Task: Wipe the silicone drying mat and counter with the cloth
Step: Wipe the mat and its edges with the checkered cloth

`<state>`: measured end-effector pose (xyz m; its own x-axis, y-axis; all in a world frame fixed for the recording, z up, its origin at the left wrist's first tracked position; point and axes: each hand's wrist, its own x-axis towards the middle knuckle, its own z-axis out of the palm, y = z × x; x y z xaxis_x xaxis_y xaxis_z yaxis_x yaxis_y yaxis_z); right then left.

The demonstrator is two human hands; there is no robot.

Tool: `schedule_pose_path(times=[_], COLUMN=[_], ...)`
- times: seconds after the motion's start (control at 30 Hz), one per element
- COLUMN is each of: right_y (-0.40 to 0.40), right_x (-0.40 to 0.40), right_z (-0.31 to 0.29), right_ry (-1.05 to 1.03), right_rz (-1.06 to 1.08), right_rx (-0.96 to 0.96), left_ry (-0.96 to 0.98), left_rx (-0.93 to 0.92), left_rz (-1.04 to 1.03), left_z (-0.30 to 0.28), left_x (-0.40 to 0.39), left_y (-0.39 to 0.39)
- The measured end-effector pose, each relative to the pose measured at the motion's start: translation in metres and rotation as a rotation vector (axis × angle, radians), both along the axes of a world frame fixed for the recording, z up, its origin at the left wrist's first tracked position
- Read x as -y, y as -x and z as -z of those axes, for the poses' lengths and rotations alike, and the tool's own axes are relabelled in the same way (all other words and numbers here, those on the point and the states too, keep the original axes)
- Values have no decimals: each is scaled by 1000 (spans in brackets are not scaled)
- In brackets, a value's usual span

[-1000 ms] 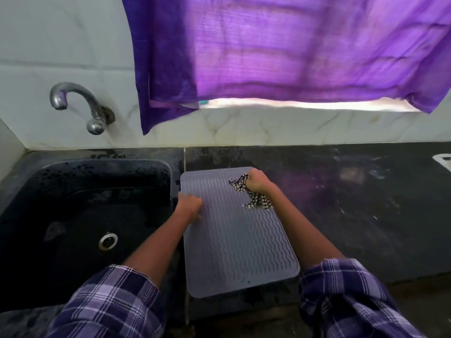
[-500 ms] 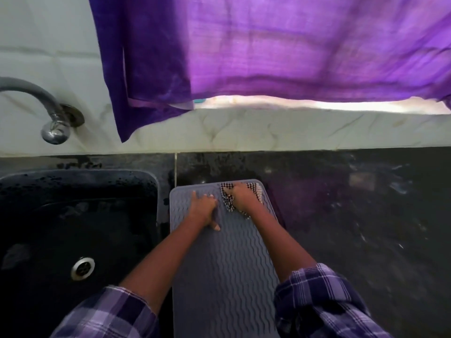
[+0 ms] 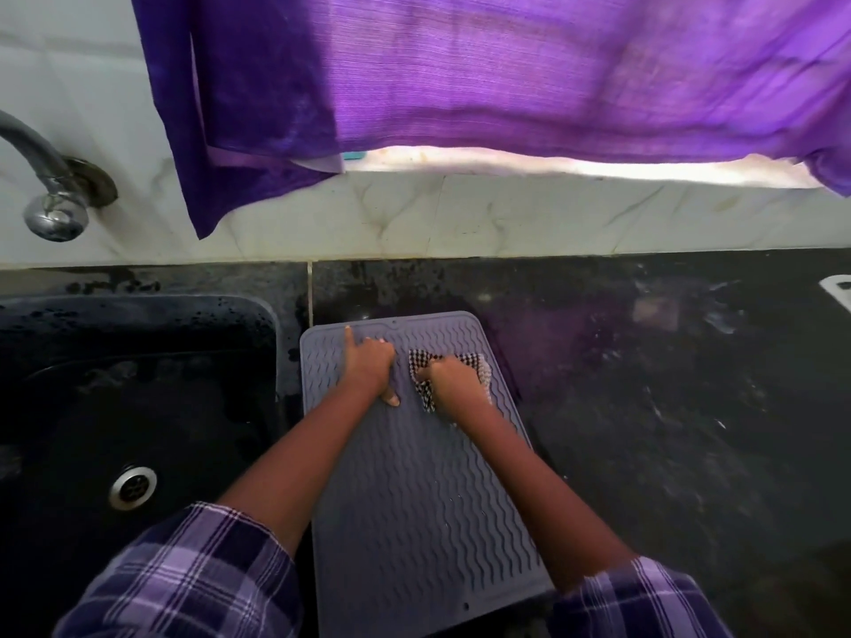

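A grey silicone drying mat (image 3: 414, 499) with wavy ridges lies on the dark stone counter (image 3: 644, 407), just right of the sink. My left hand (image 3: 368, 368) presses on the mat's far left part, its index finger stretched toward the far corner and its thumb out to the side. Beside it, my right hand (image 3: 453, 379) holds a black-and-white checked cloth (image 3: 426, 393) bunched under its curled fingers, pressed onto the mat near the far edge. The cloth shows around the knuckles; the rest is hidden under the hand.
A black sink (image 3: 138, 407) with a metal drain (image 3: 132, 486) sits left of the mat, with a wall tap (image 3: 50, 195) above it. A purple curtain (image 3: 460, 76) hangs over the tiled wall. A white object (image 3: 840, 290) is at the counter's right edge.
My left hand left the mat's left edge and now presses on its far part. My right hand slid the cloth toward the far edge, close beside the left hand.
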<state>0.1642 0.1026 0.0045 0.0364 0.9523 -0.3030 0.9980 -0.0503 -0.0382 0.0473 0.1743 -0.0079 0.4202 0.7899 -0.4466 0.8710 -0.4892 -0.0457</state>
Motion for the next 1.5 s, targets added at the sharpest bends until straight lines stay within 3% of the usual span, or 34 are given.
schedule_pose_path(times=[0.23,0.4,0.47,0.6,0.67,1.07,1.33,1.5], right_y=[-27,-27,-19,-1,4,11,12,-9], right_x=[-5,-47,-58,-52,-45,30,70,48], right_z=[-36,-51,-48,-15,-6,-21,-34,-56], right_ry=[185,-223,-273,-45,-33,99,356,284], right_rz=[114,221,168,93,96,62,-20,61], right_rx=[-156,-192,-128,-19,-2,-24,34,-87], left_ry=[19,34,55,52,36,1,-92,-70], left_rx=[41,59,42,28,24,54,29,100], left_rz=[0,9,15,12,7,2,-27,31], left_z=[-2,-4,-5,-5,-4,2,-4,2], left_x=[5,5,4,4,4,8,25,55], left_y=[3,8,10,9,8,9,5,19])
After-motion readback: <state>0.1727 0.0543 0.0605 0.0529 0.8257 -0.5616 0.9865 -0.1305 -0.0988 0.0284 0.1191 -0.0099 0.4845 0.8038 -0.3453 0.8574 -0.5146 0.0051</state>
